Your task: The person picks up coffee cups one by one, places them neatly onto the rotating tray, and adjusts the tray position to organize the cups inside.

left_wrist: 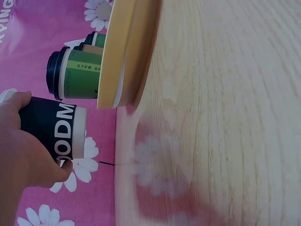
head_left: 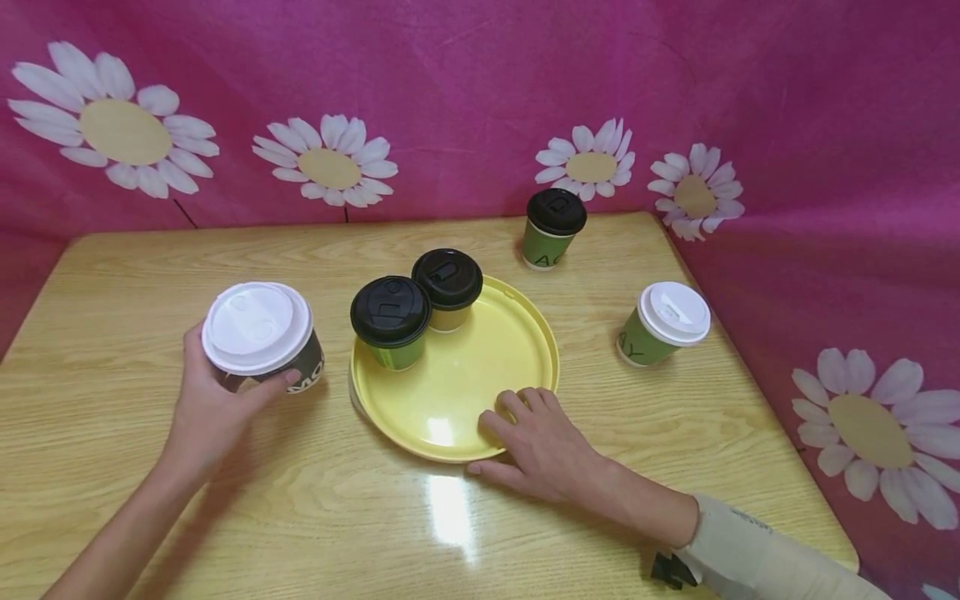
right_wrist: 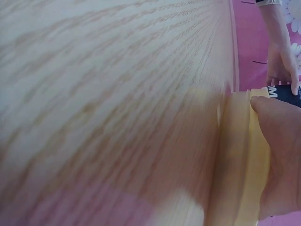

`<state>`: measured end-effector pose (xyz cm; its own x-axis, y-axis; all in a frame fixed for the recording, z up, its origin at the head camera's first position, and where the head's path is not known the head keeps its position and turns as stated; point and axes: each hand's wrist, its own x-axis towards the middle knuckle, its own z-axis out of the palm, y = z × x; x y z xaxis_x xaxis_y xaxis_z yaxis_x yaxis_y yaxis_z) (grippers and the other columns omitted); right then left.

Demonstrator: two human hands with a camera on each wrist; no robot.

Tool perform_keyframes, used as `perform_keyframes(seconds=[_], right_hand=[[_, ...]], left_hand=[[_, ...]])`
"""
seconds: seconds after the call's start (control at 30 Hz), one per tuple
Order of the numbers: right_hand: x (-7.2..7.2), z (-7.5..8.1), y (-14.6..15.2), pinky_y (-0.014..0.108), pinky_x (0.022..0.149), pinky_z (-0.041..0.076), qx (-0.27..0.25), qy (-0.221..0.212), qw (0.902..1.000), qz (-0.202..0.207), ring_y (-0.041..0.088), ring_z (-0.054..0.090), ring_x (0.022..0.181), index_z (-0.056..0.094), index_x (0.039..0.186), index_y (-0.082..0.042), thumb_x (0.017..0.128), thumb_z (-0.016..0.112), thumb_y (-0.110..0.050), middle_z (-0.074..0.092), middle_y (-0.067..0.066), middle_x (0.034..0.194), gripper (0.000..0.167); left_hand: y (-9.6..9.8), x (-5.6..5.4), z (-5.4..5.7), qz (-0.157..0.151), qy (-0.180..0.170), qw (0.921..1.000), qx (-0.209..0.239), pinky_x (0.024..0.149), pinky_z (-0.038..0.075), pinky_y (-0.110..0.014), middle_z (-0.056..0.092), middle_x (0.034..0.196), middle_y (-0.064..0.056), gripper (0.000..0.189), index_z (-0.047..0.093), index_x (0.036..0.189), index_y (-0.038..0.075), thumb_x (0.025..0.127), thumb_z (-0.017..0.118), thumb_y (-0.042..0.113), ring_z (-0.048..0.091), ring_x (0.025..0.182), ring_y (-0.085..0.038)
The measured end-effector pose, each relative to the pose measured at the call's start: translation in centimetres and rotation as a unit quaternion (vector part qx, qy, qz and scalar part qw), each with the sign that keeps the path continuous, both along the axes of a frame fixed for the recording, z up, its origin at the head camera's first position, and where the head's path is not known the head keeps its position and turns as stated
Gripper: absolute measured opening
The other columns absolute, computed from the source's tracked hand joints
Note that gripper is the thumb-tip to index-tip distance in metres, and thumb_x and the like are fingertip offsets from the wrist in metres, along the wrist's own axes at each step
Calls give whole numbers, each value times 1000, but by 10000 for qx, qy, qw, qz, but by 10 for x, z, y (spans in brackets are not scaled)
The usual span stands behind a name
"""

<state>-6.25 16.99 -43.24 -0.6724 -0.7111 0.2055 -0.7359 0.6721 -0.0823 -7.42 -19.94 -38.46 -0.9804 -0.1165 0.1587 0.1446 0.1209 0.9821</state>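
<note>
My left hand (head_left: 213, 408) grips a black paper cup (left_wrist: 44, 122) with a white lid (head_left: 255, 325), thumb on one side and fingers round the other. In the left wrist view the cup's base is up off the table. My right hand (head_left: 543, 446) pinches the near right rim of a round yellow tray (head_left: 480, 375), fingers over the inner edge and thumb outside. On the tray's left side stand a green cup (head_left: 397, 357) and, behind it, a tan cup (head_left: 450, 320), both with black lids.
On the wooden table (head_left: 337, 533), a green cup with a black lid (head_left: 547, 246) stands behind the tray. Another green cup with a white lid (head_left: 651, 337) is to the right. A pink cloth (head_left: 465, 100) with daisies lines the back and sides.
</note>
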Motion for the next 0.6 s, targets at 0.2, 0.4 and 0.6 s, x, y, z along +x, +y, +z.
perform_keyframes(seconds=[0.2, 0.4, 0.6], right_hand=[[0, -1, 0, 45, 85, 41, -25, 65, 10000, 11, 30, 49, 87, 55, 96, -17, 91, 53, -66, 47, 4, 96, 49], [0, -1, 0, 45, 85, 41, -46, 75, 10000, 15, 30, 49, 87, 54, 96, -17, 93, 49, -67, 48, 5, 96, 51], [0, -1, 1, 45, 85, 41, -7, 57, 10000, 2, 30, 49, 88, 55, 96, -17, 92, 51, -67, 47, 5, 96, 50]], left_hand=[[5, 4, 1, -160, 170, 9997, 59, 103, 38, -16, 39, 139, -7, 91, 25, 147, 11, 76, 77, -14, 46, 122, -18], [11, 8, 4, -321, 107, 9994, 19, 105, 35, -15, 38, 141, -8, 92, 24, 147, 13, 77, 77, -13, 44, 125, -18], [15, 9, 6, -348, 127, 9993, -106, 106, 34, -15, 37, 143, -8, 95, 23, 149, 14, 76, 78, -12, 42, 127, -19]])
